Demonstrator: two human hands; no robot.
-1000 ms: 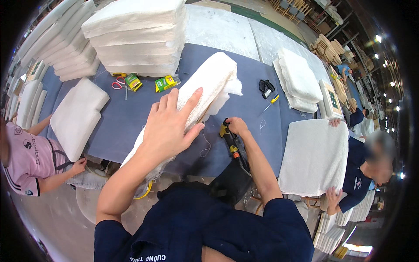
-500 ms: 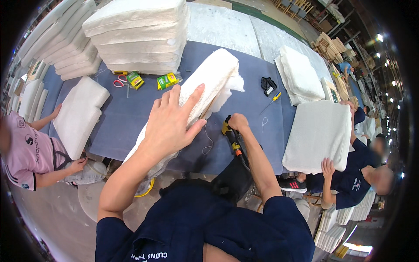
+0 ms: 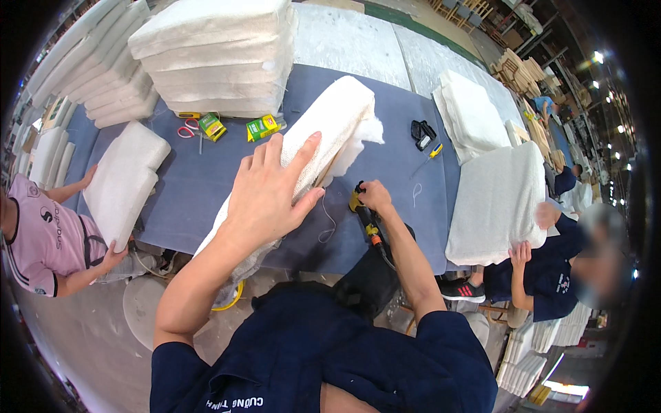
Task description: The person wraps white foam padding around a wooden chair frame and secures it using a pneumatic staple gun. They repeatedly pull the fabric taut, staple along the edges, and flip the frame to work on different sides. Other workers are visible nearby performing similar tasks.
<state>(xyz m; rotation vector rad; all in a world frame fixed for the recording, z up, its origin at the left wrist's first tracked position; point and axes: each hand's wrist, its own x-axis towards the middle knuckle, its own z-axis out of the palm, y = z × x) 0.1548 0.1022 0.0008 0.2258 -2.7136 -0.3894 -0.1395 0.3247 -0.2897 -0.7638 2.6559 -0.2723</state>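
Observation:
My left hand (image 3: 267, 191) lies with fingers spread on a white fabric-covered cushion (image 3: 337, 103), which stands on its narrow side on the blue-grey table. Loose cloth hangs off the cushion's right side, where a strip of wooden edge shows. My right hand (image 3: 375, 197) is wrapped round a black and yellow staple gun (image 3: 368, 221) with an air hose at its lower end. The gun is just right of the cushion, apart from it. A loose thread (image 3: 333, 224) lies between them.
Beyond the cushion are red-handled scissors (image 3: 186, 129), green-yellow boxes (image 3: 263, 127), a black object (image 3: 423, 134) and a yellow screwdriver (image 3: 434, 153). Cushion stacks (image 3: 213, 62) rise at back left. Co-workers on both sides handle cushions (image 3: 127, 179), (image 3: 496, 203).
My hands, the cushion and the staple gun stay almost still. The right co-worker's far hand has come down along their cushion; the left co-worker's near hand has moved up slightly.

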